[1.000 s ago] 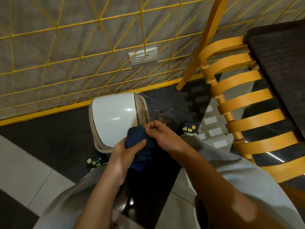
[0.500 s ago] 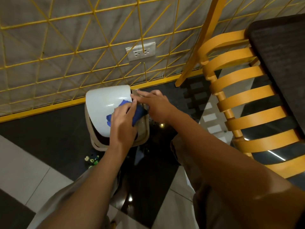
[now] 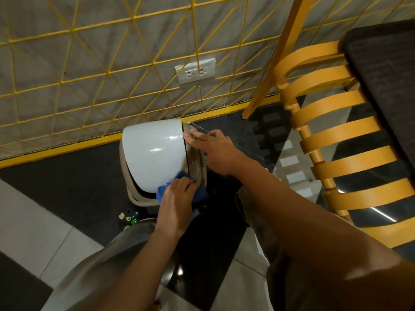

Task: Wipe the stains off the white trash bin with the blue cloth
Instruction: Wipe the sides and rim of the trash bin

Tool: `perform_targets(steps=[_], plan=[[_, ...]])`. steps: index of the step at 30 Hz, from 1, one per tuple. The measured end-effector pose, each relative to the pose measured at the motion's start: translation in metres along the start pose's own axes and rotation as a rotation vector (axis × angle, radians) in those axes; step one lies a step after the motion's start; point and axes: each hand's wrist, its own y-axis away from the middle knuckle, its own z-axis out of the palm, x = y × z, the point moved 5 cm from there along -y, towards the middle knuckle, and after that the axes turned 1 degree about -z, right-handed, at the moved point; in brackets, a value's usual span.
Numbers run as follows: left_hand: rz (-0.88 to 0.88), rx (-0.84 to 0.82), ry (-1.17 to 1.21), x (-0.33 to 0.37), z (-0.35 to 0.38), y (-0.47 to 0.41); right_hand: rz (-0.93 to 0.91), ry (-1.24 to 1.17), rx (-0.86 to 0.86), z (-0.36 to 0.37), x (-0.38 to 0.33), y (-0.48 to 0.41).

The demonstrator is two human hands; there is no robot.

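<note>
Head view: left hand (image 3: 177,196) presses the blue cloth (image 3: 179,187) flat on the white trash bin (image 3: 155,153)'s near edge, covering most of it; right hand (image 3: 215,149), fingers extended, steadies the bin's right rim.

Bin (image 3: 155,153) against the wall grid (image 3: 89,63) — chair (image 3: 336,135) to its right, socket (image 3: 195,71) behind

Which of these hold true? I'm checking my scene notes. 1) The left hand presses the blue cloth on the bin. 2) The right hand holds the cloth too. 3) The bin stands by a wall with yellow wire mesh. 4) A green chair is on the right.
1) True: the left hand presses the blue cloth against the white trash bin at its near edge.
2) False: the right hand rests bare on the bin's side.
3) True: the yellow wire mesh is behind it.
4) False: the chair is orange-yellow.
</note>
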Motion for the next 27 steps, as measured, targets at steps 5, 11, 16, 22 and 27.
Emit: perform_targets(steps=[5, 11, 16, 22, 27], plan=[[-0.098, 0.036, 0.148, -0.001, -0.005, 0.007, -0.013, 0.027, -0.015, 0.000, 0.000, 0.003], [-0.588, 0.493, 0.577, -0.015, -0.034, 0.019, 0.028, -0.073, -0.038, 0.009, -0.003, 0.005], [-0.493, 0.706, 0.440, -0.029, -0.068, 0.007, 0.049, -0.094, -0.051, 0.012, -0.002, 0.008], [-0.332, 0.551, 0.235, -0.039, -0.079, -0.024, 0.069, -0.077, -0.060, 0.008, -0.003, 0.008], [-0.339, 0.540, 0.237, -0.036, -0.070, -0.016, 0.069, -0.059, -0.050, 0.007, -0.006, 0.008]])
